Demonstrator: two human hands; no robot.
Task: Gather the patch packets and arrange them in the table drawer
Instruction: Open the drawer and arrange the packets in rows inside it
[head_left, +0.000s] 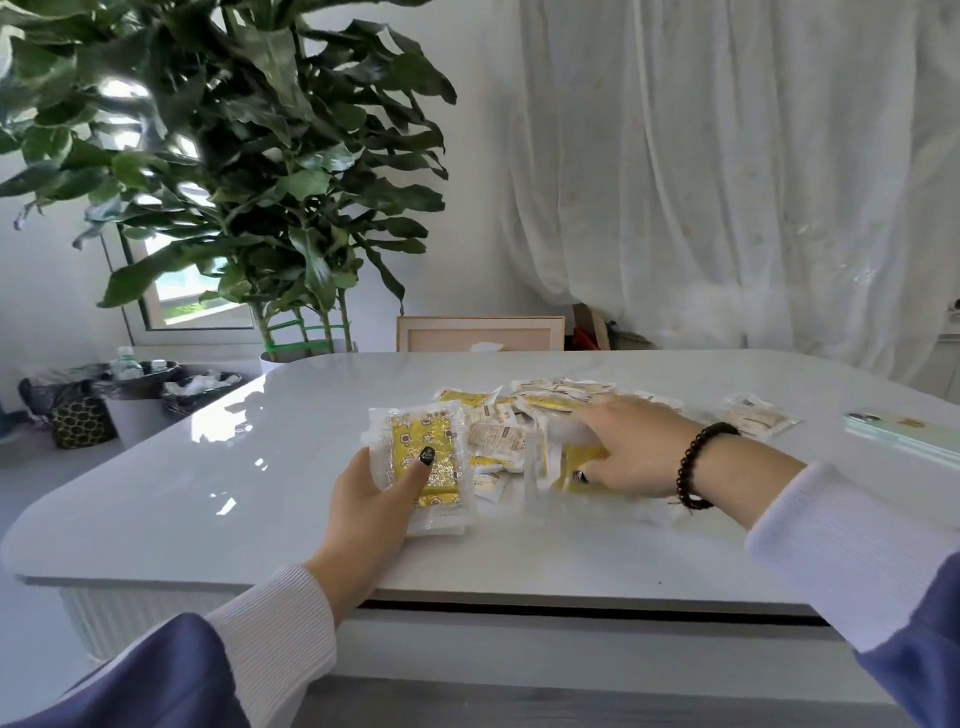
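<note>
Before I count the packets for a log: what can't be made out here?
Head view only:
- Packets under the right hand: hidden by the palm, and blurred.
- Stack in the left hand: its count; layers overlap.
- Print on the pile: too small.
- Drawer: inside not visible from this angle.
- Phone: cut by the right edge.

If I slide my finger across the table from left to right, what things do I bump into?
Left hand gripping a stack of yellow packets → loose pile of packets → right hand reaching into the pile → bead bracelet → single packet lying apart → phone at the table's right edge.
</note>
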